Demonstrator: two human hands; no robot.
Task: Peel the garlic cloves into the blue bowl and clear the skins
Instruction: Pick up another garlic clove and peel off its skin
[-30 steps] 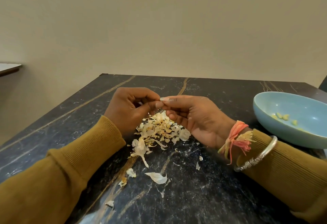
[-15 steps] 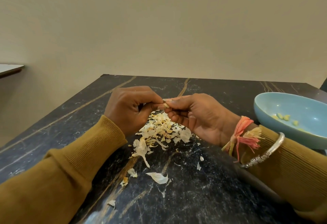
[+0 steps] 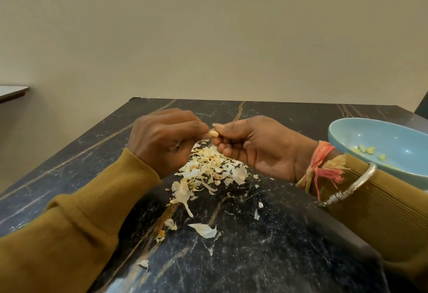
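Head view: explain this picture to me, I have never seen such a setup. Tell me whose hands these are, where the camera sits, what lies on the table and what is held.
There is no machine here. A person wears a camera on the head, and it looks down at their own two hands. The left hand and the right hand pinch one clove between their fingers, above a pile of skins on the dark table. The blue bowl on the right holds a few peeled cloves.
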